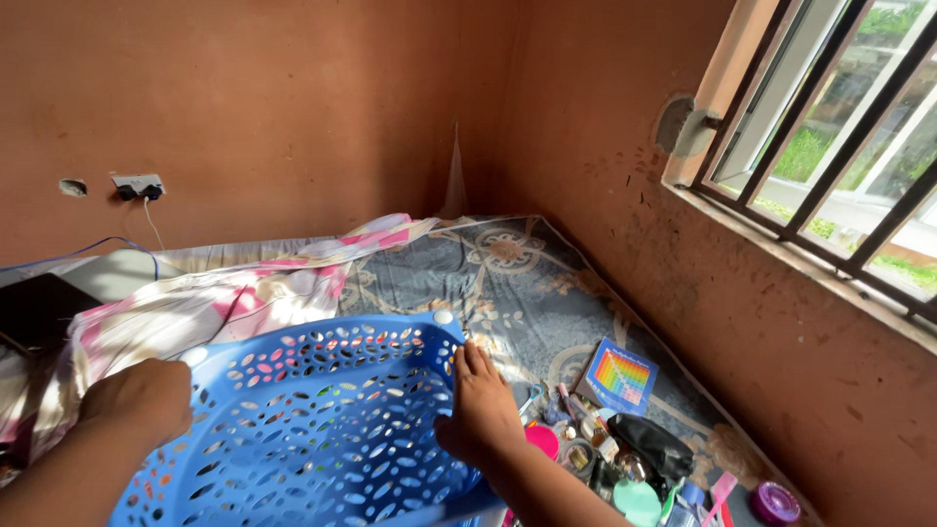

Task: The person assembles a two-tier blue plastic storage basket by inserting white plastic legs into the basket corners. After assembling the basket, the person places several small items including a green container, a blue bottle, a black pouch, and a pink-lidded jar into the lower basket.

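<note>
Both forearms reach forward, the left hand curled closed, the right hand fingers together, gripping.

Mattress with grey-blue floral cover fills the corner. On it: pink floral sheet bunched at 9 o'clock, blue perforated basket at 6, booklet with colour grid at 4, black pouch and small cosmetics at 5.

single head view, angled down, close over the bed corner
</note>
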